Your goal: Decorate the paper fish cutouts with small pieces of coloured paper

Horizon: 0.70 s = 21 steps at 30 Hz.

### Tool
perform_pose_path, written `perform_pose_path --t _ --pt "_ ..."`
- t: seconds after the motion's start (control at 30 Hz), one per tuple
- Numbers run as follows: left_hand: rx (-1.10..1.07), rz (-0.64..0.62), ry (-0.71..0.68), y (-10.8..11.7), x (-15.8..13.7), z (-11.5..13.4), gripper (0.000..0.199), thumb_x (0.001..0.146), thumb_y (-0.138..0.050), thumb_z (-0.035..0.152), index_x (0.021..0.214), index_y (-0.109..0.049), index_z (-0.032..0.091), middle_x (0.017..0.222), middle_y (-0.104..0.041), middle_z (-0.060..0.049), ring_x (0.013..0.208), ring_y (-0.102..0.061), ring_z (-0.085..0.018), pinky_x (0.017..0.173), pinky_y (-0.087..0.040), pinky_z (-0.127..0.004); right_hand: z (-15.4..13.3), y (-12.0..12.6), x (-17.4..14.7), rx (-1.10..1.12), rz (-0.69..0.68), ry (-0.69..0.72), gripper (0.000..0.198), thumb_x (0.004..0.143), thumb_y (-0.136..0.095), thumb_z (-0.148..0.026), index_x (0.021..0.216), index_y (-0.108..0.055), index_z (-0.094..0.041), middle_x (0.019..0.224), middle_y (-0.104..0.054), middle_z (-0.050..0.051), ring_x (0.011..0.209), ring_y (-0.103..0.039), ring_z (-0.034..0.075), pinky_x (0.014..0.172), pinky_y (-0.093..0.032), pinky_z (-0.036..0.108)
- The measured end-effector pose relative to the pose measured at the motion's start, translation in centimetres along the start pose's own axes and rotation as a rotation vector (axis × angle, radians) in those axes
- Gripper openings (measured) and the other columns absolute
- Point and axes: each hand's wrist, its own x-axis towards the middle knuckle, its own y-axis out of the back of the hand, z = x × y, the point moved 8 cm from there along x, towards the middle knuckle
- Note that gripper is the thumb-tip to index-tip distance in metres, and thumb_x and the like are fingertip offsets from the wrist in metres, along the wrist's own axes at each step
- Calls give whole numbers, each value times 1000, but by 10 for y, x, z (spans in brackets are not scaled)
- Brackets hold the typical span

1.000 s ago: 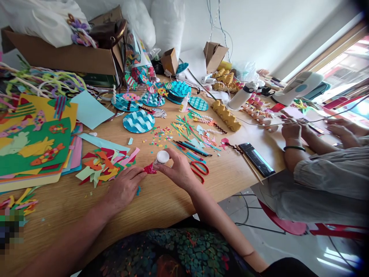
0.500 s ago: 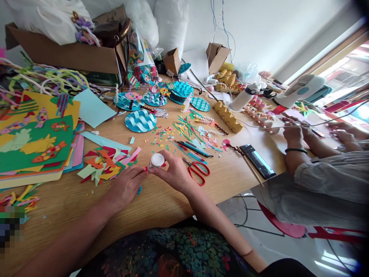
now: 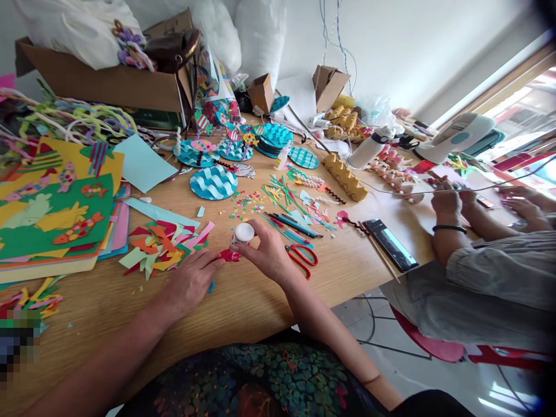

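Observation:
My right hand (image 3: 270,255) is closed around a small cylindrical container with a white round top (image 3: 245,233), thumb and fingers on its sides. Just below the container lies a red paper cutout (image 3: 230,255), partly covered; its pattern is too small to make out. The fingertips of my left hand (image 3: 191,282) hold the cutout's left end down on the wooden table (image 3: 174,336). Red-handled scissors (image 3: 309,262) lie right of my right hand. A small blue scrap (image 3: 212,286) sits beside my left fingers.
Paper strips (image 3: 163,249) lie left of my hands, beside stacked coloured sheets (image 3: 56,220). Beyond are pencils (image 3: 295,225), confetti dots (image 3: 245,202) and blue wavy discs (image 3: 214,183). A phone (image 3: 391,244) and another person's hands (image 3: 447,202) are at the right.
My right hand has moved the container slightly up and to the right, uncovering more of the red cutout. My left hand has stayed nearly in place. The view has shifted a little.

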Motion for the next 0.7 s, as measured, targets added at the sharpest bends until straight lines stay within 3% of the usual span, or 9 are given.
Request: perform_pose_path --t 0.7 --pt "5 -15 -5 -4 -2 -2 36 76 -38 2 101 -61 15 103 -62 -9 100 -54 -23 88 -47 -40 -2 -3 5 -3 0 8 24 72 -60 -37 84 -53 -18 76 -60 1 70 -53 14 61 -36 23"
